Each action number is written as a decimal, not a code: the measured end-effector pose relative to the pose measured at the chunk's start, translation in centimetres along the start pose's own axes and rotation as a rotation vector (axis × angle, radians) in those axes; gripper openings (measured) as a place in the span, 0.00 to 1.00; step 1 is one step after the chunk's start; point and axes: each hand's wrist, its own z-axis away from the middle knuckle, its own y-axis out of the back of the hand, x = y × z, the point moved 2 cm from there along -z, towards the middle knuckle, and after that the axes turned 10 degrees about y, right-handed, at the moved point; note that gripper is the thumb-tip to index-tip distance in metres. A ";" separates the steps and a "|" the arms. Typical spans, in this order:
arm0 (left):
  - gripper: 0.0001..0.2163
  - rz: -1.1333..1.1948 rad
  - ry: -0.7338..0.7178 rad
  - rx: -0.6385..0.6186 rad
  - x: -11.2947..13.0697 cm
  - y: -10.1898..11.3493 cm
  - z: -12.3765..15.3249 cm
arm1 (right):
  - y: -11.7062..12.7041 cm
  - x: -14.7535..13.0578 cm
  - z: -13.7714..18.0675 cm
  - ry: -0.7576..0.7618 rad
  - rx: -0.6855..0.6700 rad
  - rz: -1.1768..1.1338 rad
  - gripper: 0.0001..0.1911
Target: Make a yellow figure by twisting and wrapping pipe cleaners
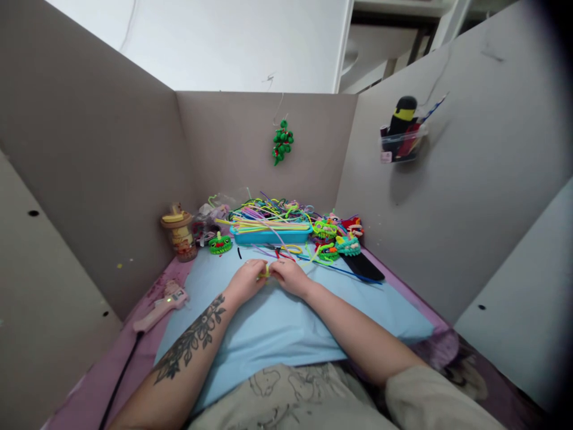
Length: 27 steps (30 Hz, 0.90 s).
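Head view: a small yellow-green fuzzy pipe-cleaner piece (265,273) is pinched between the fingertips of the left hand (245,280) and the right hand (290,276), both closed on it over the light blue paper sheet (277,325). Just beyond the piece, a turquoise plastic tray (268,235) of coloured pipe cleaners is seen, and a pink hot-glue gun (162,304) is laid well to its left.

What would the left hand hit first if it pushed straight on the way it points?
Most likely the right hand: the left hand points at it, both pinching a small yellow-green pipe-cleaner piece between them. Depth looks equal, though one view cannot confirm.
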 end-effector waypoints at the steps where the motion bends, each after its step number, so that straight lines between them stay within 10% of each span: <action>1: 0.06 -0.010 0.001 0.006 -0.1 0.0 0.0 | 0.1 0.3 0.0 0.000 -0.004 0.011 0.07; 12: 0.04 -0.257 0.114 0.306 -2.3 3.0 -0.4 | 4.2 5.5 2.3 -0.141 -0.048 0.376 0.16; 19: 0.03 -0.312 0.246 0.448 -4.0 3.7 -0.3 | 6.3 6.3 3.2 -0.375 0.261 0.497 0.11; 27: 0.04 -0.035 0.063 0.235 -2.1 0.9 -0.2 | 3.6 3.1 1.0 -0.278 0.477 -0.197 0.09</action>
